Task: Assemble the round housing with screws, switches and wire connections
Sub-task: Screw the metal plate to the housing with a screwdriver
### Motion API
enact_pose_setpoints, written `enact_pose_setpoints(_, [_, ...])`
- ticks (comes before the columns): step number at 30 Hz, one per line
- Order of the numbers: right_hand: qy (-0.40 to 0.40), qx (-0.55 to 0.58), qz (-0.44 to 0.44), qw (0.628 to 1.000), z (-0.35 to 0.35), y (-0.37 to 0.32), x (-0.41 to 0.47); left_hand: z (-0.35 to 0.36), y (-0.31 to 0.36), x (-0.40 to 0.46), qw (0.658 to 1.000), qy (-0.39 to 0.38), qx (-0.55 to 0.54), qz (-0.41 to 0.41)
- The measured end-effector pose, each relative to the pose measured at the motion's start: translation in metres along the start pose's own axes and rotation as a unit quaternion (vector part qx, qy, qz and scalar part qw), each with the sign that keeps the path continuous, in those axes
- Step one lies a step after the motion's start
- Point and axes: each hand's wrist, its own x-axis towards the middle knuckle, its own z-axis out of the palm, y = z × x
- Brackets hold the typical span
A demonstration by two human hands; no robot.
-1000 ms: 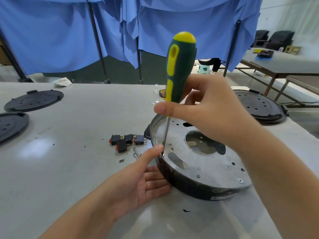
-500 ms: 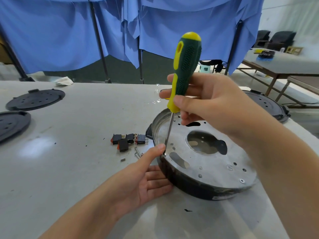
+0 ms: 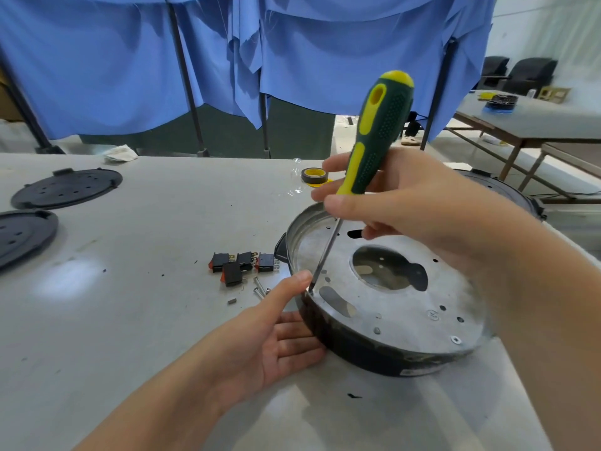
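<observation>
Two black perforated round covers lie far to the left of the round housing, well apart from it on the grey table; the nearer one is cut by the frame edge. Closer to the housing, just off its left rim, sits a cluster of black rocker switches with red faces and brass terminals, and below them a few loose screws and a small metal bit.

The left hand lies palm up against the housing's left wall, fingers straight and relaxed along the black side, thumb raised to the rim beside the screwdriver tip; it grips nothing.

The housing rests on the table at centre right: a shallow round body with a black outer wall and a dull silver metal plate on top. The plate has a large irregular central opening, an oblong slot, many small holes and one seated cross-head screw near the front right edge. A pale label on the front wall is too blurred to read.

The green-and-yellow screwdriver stands tilted, its shaft reaching down to the plate's left edge. The right hand grips its handle low, fingers and thumb curled around it.

Behind the housing lies a roll of black-and-yellow tape; blue cloth hangs beyond.
</observation>
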Motion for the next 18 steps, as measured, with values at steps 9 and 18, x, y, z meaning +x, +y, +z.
enact_pose_setpoints(9, [0.081, -0.045, -0.083, 0.992, 0.006, 0.000, -0.001, -0.001, -0.001, 0.001, 1.000, -0.009, -0.004, -0.003])
enact_pose_setpoints(18, [0.088, -0.018, -0.090, 0.992, 0.016, 0.000, 0.001, -0.002, 0.000, 0.001, 1.000, -0.005, -0.004, -0.004])
